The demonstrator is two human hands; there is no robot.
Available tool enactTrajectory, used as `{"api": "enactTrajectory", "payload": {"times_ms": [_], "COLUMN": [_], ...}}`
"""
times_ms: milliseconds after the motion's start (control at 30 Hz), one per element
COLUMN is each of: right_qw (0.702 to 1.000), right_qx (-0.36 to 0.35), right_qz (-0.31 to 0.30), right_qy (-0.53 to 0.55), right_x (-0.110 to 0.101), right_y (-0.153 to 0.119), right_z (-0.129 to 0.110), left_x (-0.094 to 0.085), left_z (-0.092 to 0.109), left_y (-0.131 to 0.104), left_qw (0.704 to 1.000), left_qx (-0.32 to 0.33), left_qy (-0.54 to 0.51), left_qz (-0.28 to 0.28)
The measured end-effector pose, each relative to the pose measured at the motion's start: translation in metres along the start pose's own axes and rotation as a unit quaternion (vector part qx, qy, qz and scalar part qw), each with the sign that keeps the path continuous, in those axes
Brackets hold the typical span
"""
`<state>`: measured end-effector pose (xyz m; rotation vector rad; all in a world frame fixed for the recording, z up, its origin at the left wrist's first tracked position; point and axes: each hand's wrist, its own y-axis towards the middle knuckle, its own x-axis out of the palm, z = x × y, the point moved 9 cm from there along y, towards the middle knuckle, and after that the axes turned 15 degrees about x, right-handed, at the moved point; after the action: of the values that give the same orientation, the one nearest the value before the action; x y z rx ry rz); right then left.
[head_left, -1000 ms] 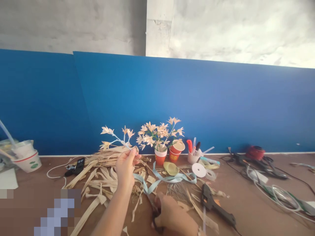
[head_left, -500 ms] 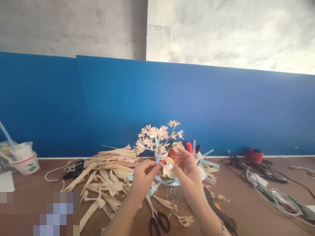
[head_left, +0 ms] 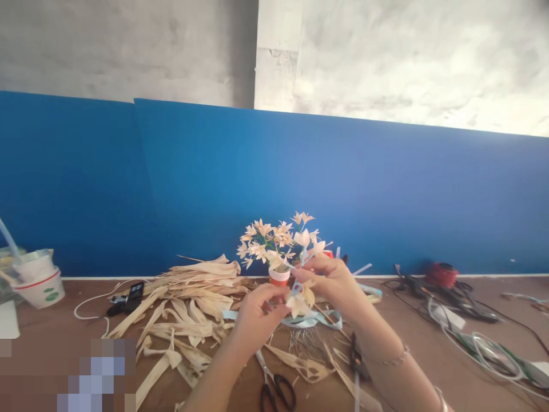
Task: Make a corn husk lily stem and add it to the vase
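Note:
Between my hands is a spray of pale handmade flowers [head_left: 299, 303] on light blue wrapped stems. My right hand [head_left: 328, 277] pinches the stems from the right. My left hand [head_left: 262, 312] is just left of the lower blossoms, its thumb and fingertips together; what they hold, if anything, is too small to tell. Behind stands a red and white pot [head_left: 279, 277] with a bunch of similar flowers [head_left: 259, 243]. A light blue ribbon [head_left: 319, 319] curls below the hands, beside thin wires [head_left: 305, 342]. Scissors [head_left: 274, 382] with black handles lie in front.
Dried husks [head_left: 193, 309] cover the table's left middle. Stacked cups [head_left: 43, 283] and a black device [head_left: 135, 296] stand or lie farther left. Cables [head_left: 493, 355], a red object [head_left: 442, 274] and dark tools are on the right. A blue panel [head_left: 300, 166] rises behind the table.
The held flower spray has moved right. My right hand, open before, has closed on its stems and turned inward. My left hand has shifted slightly right and down.

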<state>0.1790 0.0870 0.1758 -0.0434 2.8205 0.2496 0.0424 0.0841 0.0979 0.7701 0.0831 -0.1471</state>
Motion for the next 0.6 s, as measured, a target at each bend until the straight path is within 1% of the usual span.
{"api": "enactTrajectory", "payload": {"times_ms": [67, 100, 167, 233, 267, 333, 367, 400, 500, 600], "right_qw": [0.999, 0.995, 0.977, 0.948, 0.935, 0.917, 0.915, 0.918, 0.915, 0.919], "right_qx": [-0.013, -0.026, -0.059, -0.117, -0.148, -0.212, -0.223, -0.221, -0.181, -0.133], "right_qz": [0.053, 0.099, 0.205, 0.297, 0.323, 0.339, 0.334, 0.326, 0.343, 0.331], "right_qy": [0.001, -0.001, -0.006, 0.002, 0.007, -0.008, -0.025, -0.051, -0.113, -0.168], "right_x": [-0.024, -0.040, -0.072, -0.097, -0.104, -0.106, -0.103, -0.098, -0.086, -0.071], "right_y": [0.004, 0.006, 0.009, 0.012, 0.016, 0.031, 0.043, 0.057, 0.092, 0.115], "right_z": [-0.019, -0.032, -0.063, -0.098, -0.113, -0.139, -0.146, -0.149, -0.145, -0.131], "left_x": [-0.015, -0.026, -0.044, -0.055, -0.057, -0.059, -0.058, -0.057, -0.054, -0.055], "left_z": [0.000, -0.001, -0.006, -0.012, -0.013, -0.014, -0.014, -0.013, -0.012, -0.014], "left_y": [0.001, 0.000, -0.003, -0.006, -0.007, -0.006, -0.006, -0.005, -0.004, -0.005], "left_qw": [0.998, 0.994, 0.982, 0.974, 0.972, 0.972, 0.973, 0.974, 0.976, 0.976], "left_qx": [0.009, 0.008, -0.013, -0.041, -0.049, -0.051, -0.049, -0.047, -0.042, -0.042], "left_qy": [0.020, 0.029, 0.038, 0.035, 0.033, 0.030, 0.029, 0.030, 0.032, 0.032], "left_qz": [0.064, 0.108, 0.182, 0.220, 0.227, 0.229, 0.225, 0.220, 0.211, 0.212]}}
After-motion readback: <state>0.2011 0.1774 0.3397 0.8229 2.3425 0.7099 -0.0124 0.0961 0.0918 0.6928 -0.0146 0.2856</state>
